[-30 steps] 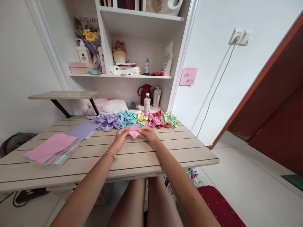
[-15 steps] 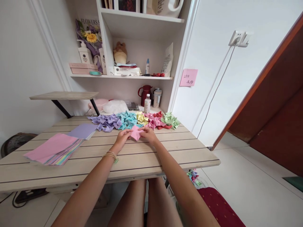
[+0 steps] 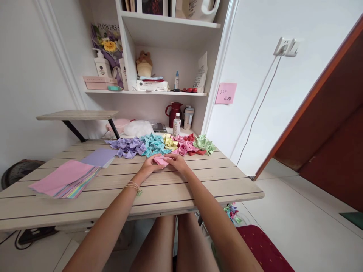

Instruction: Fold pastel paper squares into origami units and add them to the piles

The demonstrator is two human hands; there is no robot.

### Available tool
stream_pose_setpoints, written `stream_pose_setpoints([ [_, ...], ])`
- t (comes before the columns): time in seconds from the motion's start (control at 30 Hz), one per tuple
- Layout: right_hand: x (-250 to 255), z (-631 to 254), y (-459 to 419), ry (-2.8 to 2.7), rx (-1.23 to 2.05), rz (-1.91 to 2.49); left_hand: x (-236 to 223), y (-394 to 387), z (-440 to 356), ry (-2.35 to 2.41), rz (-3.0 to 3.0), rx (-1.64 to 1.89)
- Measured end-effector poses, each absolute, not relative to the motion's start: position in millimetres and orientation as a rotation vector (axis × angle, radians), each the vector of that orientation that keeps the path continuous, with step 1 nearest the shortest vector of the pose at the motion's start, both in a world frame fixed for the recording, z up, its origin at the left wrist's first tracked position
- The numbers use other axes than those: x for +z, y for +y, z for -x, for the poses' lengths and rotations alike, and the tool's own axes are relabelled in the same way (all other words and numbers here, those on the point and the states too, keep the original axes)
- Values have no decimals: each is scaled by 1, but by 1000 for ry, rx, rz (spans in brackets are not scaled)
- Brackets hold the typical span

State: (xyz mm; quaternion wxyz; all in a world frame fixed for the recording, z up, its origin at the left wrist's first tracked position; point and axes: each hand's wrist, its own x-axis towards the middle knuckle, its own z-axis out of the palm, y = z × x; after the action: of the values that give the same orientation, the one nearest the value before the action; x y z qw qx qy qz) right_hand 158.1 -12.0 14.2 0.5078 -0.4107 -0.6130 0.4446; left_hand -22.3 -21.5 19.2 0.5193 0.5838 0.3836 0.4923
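Note:
Between my two hands is a pink folded paper (image 3: 161,161), held just above or on the wooden table (image 3: 119,204). My left hand (image 3: 148,166) grips its left side, fingers closed over the edge. On the opposite side my right hand (image 3: 178,161) pinches the paper near its upper right. Just beyond the hands lies a row of folded paper pieces: purple ones (image 3: 127,146), blue ones (image 3: 153,144), yellow ones (image 3: 170,142), pink and red ones (image 3: 185,145), and green ones (image 3: 204,144).
At the left are a stack of coloured paper sheets (image 3: 64,177) and purple sheets (image 3: 99,156), near a small raised shelf (image 3: 76,115). A bottle (image 3: 176,125), a red jug (image 3: 174,113) and a tumbler (image 3: 188,117) stand behind the row. More folded pieces (image 3: 231,212) sit below the table's right edge.
The pink paper has gone from a spread, pointed shape to a flatter, more compact one. My hands have shifted slightly around it, fingers now further over the paper.

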Motion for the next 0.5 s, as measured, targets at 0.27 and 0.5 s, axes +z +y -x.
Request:
stream_pose_setpoints([
  [0.27,26,-157,-22,-1371,1234,1015,13,-13,22,967,-1402,1326],
  [0.5,20,-155,-19,-1462,1179,971,13,-15,22,1050,-1374,1356],
])
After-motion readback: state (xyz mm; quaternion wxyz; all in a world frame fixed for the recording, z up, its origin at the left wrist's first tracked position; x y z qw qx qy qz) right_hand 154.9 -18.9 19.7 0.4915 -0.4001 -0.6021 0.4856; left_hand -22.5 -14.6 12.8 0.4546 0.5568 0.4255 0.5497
